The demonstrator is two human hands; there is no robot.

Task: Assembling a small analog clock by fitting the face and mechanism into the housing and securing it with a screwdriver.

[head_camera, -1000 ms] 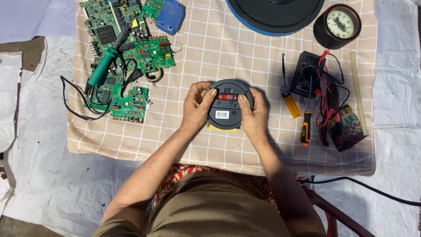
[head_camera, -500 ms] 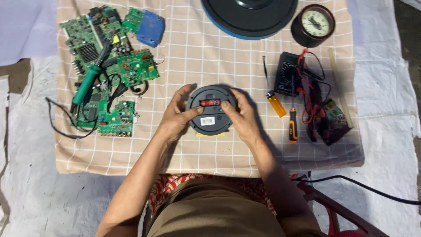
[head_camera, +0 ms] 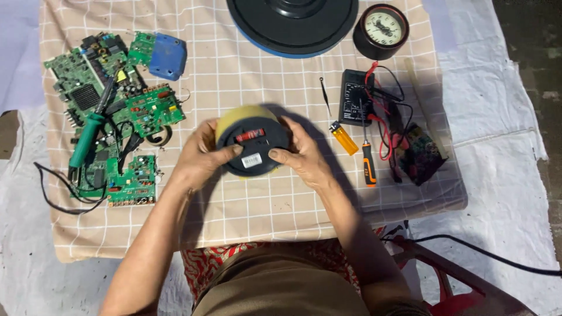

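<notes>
Round black-and-yellow device (head_camera: 253, 145) sits between both hands above the middle of the worktop (head_camera: 246, 205), its black face up with a red strip and a white label on it and its yellow body showing along the upper left edge. The left hand (head_camera: 202, 157) cups the device's left side, thumb laid across the black face, so its grip is clasped on the device; the right hand (head_camera: 301, 155) clasps the right side the same way, thumb pointing inward onto the face. A beige checked cloth (head_camera: 234, 76) covers the worktop, in bright sun with hard shadows cast to the right of the arms. Just right of the right hand lie a yellow lighter (head_camera: 343, 137) and an orange-handled screwdriver (head_camera: 366, 158), then a black multimeter (head_camera: 357, 105) with red and black leads tangled beside it. At the far edge are a large dark disc (head_camera: 293, 23) and a round gauge (head_camera: 383, 28) with a pale dial. To the left, well apart from the hands, green circuit boards (head_camera: 111, 117) are spread out with a green-handled soldering iron (head_camera: 88, 137) lying over them and a blue block (head_camera: 168, 56) near their top. White sheeting (head_camera: 497, 146) surrounds the worktop, with a black cable (head_camera: 486, 251) across it at lower right.
</notes>
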